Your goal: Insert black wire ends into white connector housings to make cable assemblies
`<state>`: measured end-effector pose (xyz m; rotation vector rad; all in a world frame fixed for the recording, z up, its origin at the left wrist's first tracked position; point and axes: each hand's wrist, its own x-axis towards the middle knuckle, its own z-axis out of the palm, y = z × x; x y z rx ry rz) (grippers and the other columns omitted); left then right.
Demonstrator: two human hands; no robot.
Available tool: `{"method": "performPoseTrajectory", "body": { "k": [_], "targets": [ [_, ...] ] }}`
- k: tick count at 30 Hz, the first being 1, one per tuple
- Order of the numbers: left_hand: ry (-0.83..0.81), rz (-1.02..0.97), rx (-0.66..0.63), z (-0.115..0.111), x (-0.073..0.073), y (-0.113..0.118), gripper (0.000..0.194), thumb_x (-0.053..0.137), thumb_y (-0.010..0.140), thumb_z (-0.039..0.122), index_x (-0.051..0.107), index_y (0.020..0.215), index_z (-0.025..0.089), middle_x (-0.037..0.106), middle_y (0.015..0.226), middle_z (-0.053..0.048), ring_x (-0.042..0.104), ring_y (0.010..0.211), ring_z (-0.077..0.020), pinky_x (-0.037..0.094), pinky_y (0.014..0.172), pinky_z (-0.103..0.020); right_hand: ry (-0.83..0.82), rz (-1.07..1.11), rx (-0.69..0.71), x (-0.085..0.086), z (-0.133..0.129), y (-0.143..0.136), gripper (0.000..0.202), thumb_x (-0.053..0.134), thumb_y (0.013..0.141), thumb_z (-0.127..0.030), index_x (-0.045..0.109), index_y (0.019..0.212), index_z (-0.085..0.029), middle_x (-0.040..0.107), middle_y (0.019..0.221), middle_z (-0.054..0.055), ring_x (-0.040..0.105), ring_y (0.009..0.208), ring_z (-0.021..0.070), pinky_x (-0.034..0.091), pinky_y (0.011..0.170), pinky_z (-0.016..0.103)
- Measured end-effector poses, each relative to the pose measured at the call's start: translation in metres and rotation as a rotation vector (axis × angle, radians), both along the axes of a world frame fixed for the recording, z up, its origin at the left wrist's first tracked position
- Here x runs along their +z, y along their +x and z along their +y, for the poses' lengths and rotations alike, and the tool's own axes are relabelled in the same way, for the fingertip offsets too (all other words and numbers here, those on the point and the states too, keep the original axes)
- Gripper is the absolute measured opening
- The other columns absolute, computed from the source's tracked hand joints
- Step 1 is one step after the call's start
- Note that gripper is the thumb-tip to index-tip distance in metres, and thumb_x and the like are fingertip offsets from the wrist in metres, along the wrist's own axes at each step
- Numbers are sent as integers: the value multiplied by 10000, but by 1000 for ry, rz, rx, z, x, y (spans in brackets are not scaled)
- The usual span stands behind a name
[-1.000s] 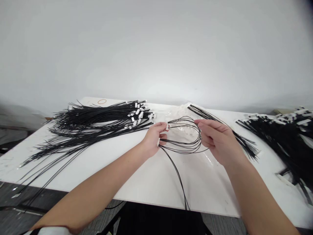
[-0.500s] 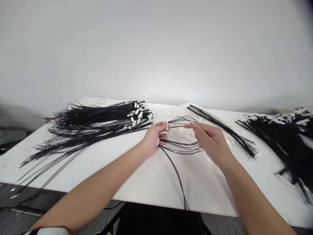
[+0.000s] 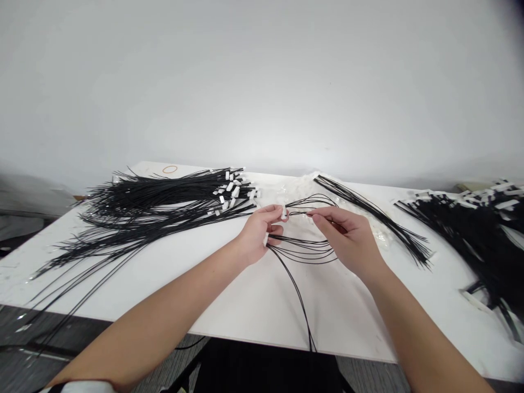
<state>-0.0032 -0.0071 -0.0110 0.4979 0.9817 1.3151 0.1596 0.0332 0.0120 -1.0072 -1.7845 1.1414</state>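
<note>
Between the fingers of my left hand (image 3: 260, 232) is a small white connector (image 3: 284, 212), pinched at thumb and index fingertip. A second white connector (image 3: 266, 239) sits lower, against the curled fingers of the same hand. Several thin black wires (image 3: 303, 243) loop from the two connectors toward the right. My right hand (image 3: 347, 232) is closed, thumb and index finger pinching one black wire (image 3: 303, 213) just right of the upper connector. Part of the loop is hidden behind the right hand. Two loose wires (image 3: 297, 289) hang from the lower connector over the table's front edge.
On the left of the white table (image 3: 245, 305) lies a large pile of black wires (image 3: 164, 196) with white connectors. A loose wire bundle (image 3: 372, 218) rests on clear plastic behind my right hand. Another dark wire pile (image 3: 470, 240) covers the right side.
My right hand has shifted slightly, its index finger now bent and its thumb closer to the wire. My left hand with the connectors has moved a touch to the right.
</note>
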Motion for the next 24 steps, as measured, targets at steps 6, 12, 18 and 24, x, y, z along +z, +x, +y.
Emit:
{"method": "performPoseTrajectory", "body": {
  "k": [6,12,18,24],
  "targets": [
    [-37,-59,4,0,1,0,214,639,657,304,509,729,150,449,702,9,244,411,-2,102,357,-152,41,-13,-1,-4,0,-2,194,559,743,-337,662,802,-184,621,787,38,483,597,81,332,445,181],
    [-19,-116,-27,0,-1,-1,194,620,686,295,511,747,147,434,700,10,236,411,-1,103,353,-148,54,-53,-8,-5,0,-1,178,556,746,-325,661,795,-189,614,755,25,446,551,64,321,442,181],
    [0,-121,-36,0,-1,-1,189,615,693,293,530,763,140,422,700,17,220,409,4,100,349,-145,69,-106,-1,-4,-2,1,188,545,746,-321,661,780,-177,551,608,2,352,463,42,281,414,179],
    [10,-97,-17,0,-1,-2,210,628,677,313,541,760,141,440,707,12,237,410,4,110,349,-146,70,-190,-3,-4,-1,3,209,538,739,-336,665,772,-173,519,554,-1,334,444,47,268,400,180]
  ]
}}
